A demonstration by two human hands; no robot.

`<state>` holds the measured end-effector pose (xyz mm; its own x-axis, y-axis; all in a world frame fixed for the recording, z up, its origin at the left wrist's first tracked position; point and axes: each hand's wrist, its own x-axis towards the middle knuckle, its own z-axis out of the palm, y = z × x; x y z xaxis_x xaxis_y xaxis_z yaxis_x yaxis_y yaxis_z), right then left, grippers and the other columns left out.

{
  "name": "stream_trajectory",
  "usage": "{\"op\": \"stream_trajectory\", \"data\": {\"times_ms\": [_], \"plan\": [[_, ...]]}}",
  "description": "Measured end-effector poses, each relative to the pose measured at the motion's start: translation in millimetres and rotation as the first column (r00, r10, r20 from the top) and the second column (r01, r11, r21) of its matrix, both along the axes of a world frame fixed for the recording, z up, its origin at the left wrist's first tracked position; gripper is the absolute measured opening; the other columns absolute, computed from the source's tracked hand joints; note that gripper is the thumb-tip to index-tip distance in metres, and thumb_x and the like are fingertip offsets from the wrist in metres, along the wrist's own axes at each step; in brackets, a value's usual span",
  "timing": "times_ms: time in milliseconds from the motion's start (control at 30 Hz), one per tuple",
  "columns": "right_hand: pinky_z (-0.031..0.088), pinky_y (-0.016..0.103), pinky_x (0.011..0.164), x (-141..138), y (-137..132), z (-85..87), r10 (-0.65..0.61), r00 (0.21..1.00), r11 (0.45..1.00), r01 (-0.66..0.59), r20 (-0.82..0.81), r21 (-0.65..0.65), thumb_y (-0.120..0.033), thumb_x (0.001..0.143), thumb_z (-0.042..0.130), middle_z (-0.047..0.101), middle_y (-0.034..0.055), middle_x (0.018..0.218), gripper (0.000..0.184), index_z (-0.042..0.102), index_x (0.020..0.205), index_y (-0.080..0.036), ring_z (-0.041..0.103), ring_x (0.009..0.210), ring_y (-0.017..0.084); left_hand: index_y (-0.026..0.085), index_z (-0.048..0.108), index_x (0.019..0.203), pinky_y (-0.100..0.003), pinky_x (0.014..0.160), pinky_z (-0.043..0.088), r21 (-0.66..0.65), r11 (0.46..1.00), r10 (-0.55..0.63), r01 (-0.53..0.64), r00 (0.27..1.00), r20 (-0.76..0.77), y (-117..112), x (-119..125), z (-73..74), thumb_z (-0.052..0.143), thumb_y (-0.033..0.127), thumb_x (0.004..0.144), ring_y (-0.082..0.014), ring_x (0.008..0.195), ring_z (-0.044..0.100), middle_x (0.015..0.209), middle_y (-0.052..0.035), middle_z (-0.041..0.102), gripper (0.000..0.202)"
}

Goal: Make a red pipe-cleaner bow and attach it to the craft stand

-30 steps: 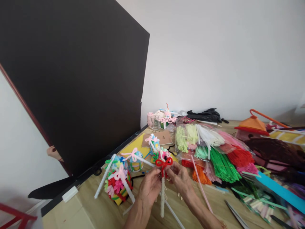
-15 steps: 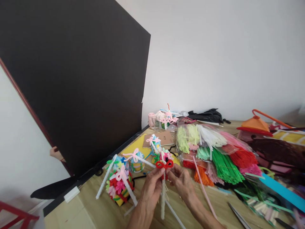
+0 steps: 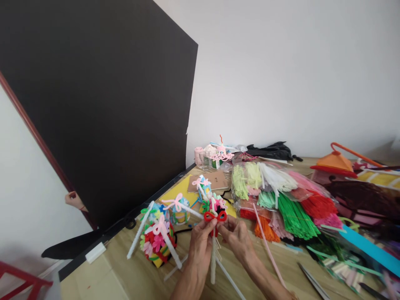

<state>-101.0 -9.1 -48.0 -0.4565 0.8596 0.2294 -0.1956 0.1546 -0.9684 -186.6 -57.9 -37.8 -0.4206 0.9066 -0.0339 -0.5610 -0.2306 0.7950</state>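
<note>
Bagged pipe cleaners point(image 3: 295, 216) and scissors point(image 3: 312, 281) lie on the wooden table point(image 3: 118, 254).

Left hand point(image 3: 200, 246), right hand point(image 3: 239, 239) pinching red pipe-cleaner bow point(image 3: 215, 216); white pipe-cleaner stem point(image 3: 213, 262) hanging below

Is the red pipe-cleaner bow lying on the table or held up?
Held up: the left hand and right hand pinch the red bow between their fingers, with its white stem hanging below.

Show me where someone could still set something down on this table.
The wooden tabletop shows bare at near left, between its black edge strip and the flowered pipe-cleaner craft; also right of the right hand, between the pink pipe cleaner and the scissors. Bagged pipe cleaners crowd the back.
</note>
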Motion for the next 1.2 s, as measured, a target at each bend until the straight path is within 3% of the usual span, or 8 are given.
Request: {"op": "stream_trajectory", "data": {"times_ms": [233,567,800,1200], "plan": [[0.023,0.021,0.04,0,1,-1.3,-0.024,0.999,1.0,0.024,0.027,-0.011,-0.032,0.067,0.06,0.039,-0.0068,0.046,0.023,0.048,0.054,-0.017,0.031,0.042,0.007,0.012,0.072,0.07,-0.031,0.078,0.048,-0.015,0.999,0.045,-0.044,0.999,0.017,1,1,-1.2,0.081,0.022,0.052,-0.0246,0.078,0.068,0.073,-0.0084,0.073,0.022],[0.037,0.021,0.04,2,5,-4.3,-0.018,1.0,0.999,0.018,0.003,-0.051,-0.042,0.067,0.066,0.049,-0.0047,0.053,0.028,0.056,0.075,-0.017,0.045,0.046,0.011,0.013,0.073,0.073,-0.031,0.071,0.049,-0.001,1.0,-0.008,0.008,0.998,0.055,0,3,-4.9,0.079,0.025,0.058,-0.023,0.074,0.068,0.066,-0.007,0.072,0.02],[0.036,0.02,0.04,0,7,-5.2,0.007,0.999,0.997,-0.011,-0.053,-0.074,-0.053,0.066,0.066,0.05,-0.0041,0.053,0.038,0.053,0.064,-0.018,0.042,0.044,0.009,0.012,0.071,0.066,-0.03,0.071,0.049,0.016,1.0,0.01,-0.011,0.999,0.042,3,2,-6.8,0.08,0.026,0.057,-0.0232,0.074,0.067,0.06,-0.0062,0.07,0.019],[0.038,0.02,0.039,3,4,5.0,0.026,0.996,0.992,-0.037,-0.089,-0.123,-0.044,0.062,0.072,0.047,-0.0062,0.049,0.033,0.052,0.061,-0.017,0.043,0.043,0.008,0.012,0.07,0.066,-0.03,0.072,0.049,0.015,1.0,-0.001,0.0,0.999,0.041,2,5,-2.5,0.079,0.026,0.057,-0.0229,0.077,0.067,0.069,-0.0075,0.071,0.019]]}}
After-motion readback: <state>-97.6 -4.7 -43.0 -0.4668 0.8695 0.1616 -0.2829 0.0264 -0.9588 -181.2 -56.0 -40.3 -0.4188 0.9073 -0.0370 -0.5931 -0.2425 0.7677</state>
